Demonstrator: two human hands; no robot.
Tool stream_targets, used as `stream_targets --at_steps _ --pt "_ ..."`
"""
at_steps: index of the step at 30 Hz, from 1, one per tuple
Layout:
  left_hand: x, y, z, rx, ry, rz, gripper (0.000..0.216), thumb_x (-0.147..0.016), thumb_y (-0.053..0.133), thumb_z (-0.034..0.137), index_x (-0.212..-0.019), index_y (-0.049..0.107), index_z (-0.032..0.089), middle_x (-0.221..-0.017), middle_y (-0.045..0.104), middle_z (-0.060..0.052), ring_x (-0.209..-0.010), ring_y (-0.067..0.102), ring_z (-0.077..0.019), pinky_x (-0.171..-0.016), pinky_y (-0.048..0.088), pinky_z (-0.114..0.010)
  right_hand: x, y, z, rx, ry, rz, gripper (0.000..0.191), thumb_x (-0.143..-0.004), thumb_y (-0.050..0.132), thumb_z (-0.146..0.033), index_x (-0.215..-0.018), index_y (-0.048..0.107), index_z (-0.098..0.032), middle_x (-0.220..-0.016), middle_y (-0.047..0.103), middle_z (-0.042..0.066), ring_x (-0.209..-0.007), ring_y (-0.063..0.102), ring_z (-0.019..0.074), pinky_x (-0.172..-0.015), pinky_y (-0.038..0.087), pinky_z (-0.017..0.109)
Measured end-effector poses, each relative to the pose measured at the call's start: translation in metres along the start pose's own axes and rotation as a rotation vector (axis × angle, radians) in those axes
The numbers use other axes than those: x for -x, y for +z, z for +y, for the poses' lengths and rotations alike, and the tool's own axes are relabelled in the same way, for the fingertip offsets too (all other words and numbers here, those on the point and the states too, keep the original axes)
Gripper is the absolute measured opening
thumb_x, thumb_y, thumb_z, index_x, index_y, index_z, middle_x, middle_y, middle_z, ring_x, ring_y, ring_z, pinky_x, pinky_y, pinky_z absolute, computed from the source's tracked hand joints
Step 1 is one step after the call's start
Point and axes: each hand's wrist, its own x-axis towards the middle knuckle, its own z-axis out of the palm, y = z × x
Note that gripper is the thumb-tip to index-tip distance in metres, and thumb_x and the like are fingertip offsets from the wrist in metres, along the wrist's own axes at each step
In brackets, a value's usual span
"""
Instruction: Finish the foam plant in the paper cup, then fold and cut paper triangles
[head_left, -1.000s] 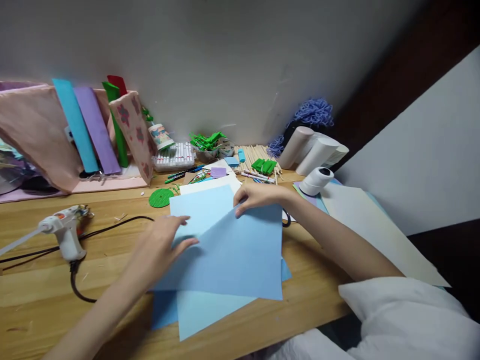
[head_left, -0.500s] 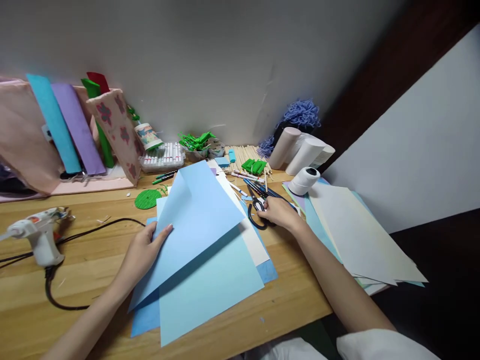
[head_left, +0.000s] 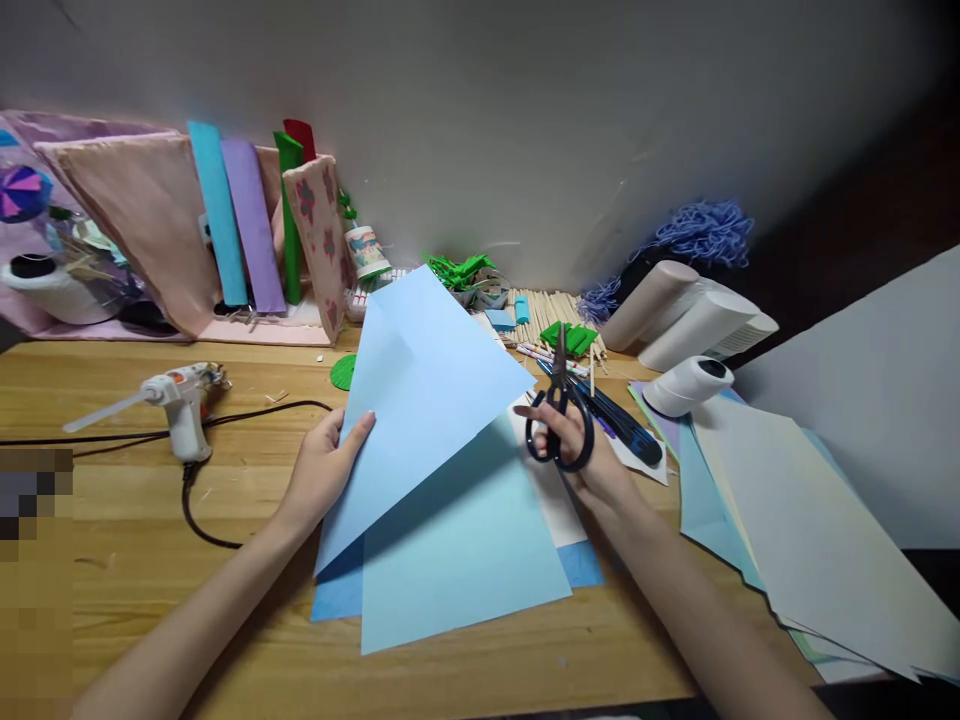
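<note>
My left hand [head_left: 324, 470] grips the left edge of a light blue paper sheet [head_left: 420, 390], lifted and tilted above several more blue and white sheets [head_left: 465, 550] lying flat on the wooden desk [head_left: 112, 560]. My right hand [head_left: 581, 450] holds black-handled scissors [head_left: 559, 415] upright, fingers through the loops, blades pointing up and closed, just right of the raised sheet.
A white hot glue gun [head_left: 176, 400] with a black cable lies at the left. Pens, wooden sticks [head_left: 536, 305], green bits and a marker box crowd the back by the wall. White rolls [head_left: 686, 315], a thread spool [head_left: 686, 385] and stacked pale paper [head_left: 802, 530] sit at the right.
My right hand let go of the sheet, reached right to the scissors on the desk and has picked them up. My left hand has raised the blue sheet by its edge.
</note>
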Motion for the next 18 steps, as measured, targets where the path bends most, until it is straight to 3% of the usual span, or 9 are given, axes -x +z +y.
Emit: stream_targets --at_steps 3,7,10,13,15,18 --pt "0.005 0.007 0.002 0.065 -0.034 -0.075 0.050 -0.075 0.055 0.051 -0.109 0.057 0.014 -0.093 0.066 -0.007 -0.073 0.059 -0.0183 -0.059 0.045 -0.024 0.011 0.029 0.010 -0.139 0.105 -0.011 0.032 -0.060 0.075 -0.037 -0.071 0.054 -0.015 -0.053 0.050 -0.004 -0.046 0.047 0.0066 -0.041 0.040 0.017" --pt "0.009 0.010 0.005 0.182 -0.092 -0.159 0.052 -0.073 0.057 0.052 -0.109 0.058 0.015 -0.096 0.067 -0.006 -0.078 0.062 -0.0214 -0.062 0.048 -0.026 0.017 0.044 0.019 -0.175 0.100 0.003 0.035 -0.056 0.078 -0.027 -0.081 0.055 -0.016 -0.064 0.055 -0.003 -0.049 0.052 0.0074 -0.047 0.047 0.020" --pt "0.008 0.005 0.002 0.356 -0.157 -0.165 0.050 -0.075 0.051 0.054 -0.102 0.062 0.014 -0.094 0.068 -0.007 -0.084 0.062 -0.0248 -0.068 0.050 -0.031 0.015 0.041 0.022 -0.213 0.036 0.137 0.032 -0.056 0.077 -0.025 -0.077 0.054 -0.016 -0.062 0.053 -0.005 -0.049 0.052 0.0068 -0.047 0.047 0.018" --pt "0.008 0.004 -0.006 0.522 -0.101 -0.133 0.037 -0.074 0.054 0.045 -0.095 0.066 0.017 -0.097 0.068 -0.006 -0.095 0.060 -0.0273 -0.078 0.049 -0.036 0.012 0.038 0.025 -0.298 -0.013 0.265 0.030 -0.056 0.077 -0.024 -0.069 0.051 -0.017 -0.059 0.051 -0.006 -0.050 0.051 0.0062 -0.049 0.047 0.017" --pt "0.013 0.011 -0.012 0.552 -0.061 -0.247 0.031 -0.070 0.061 0.035 -0.094 0.065 0.018 -0.100 0.067 -0.007 -0.100 0.058 -0.0284 -0.084 0.047 -0.040 0.013 0.039 0.027 -0.348 -0.028 0.293 0.029 -0.057 0.077 -0.023 -0.071 0.052 -0.018 -0.061 0.052 -0.007 -0.051 0.052 0.0056 -0.050 0.047 0.017" --pt "0.025 0.030 -0.013 0.491 -0.045 -0.525 0.045 -0.062 0.071 0.021 -0.106 0.061 0.019 -0.114 0.061 -0.009 -0.114 0.049 -0.0293 -0.095 0.041 -0.042 0.018 0.044 0.030 -0.385 -0.021 0.282 0.031 -0.058 0.076 -0.020 -0.080 0.054 -0.019 -0.067 0.055 -0.007 -0.052 0.053 0.0049 -0.051 0.047 0.017"
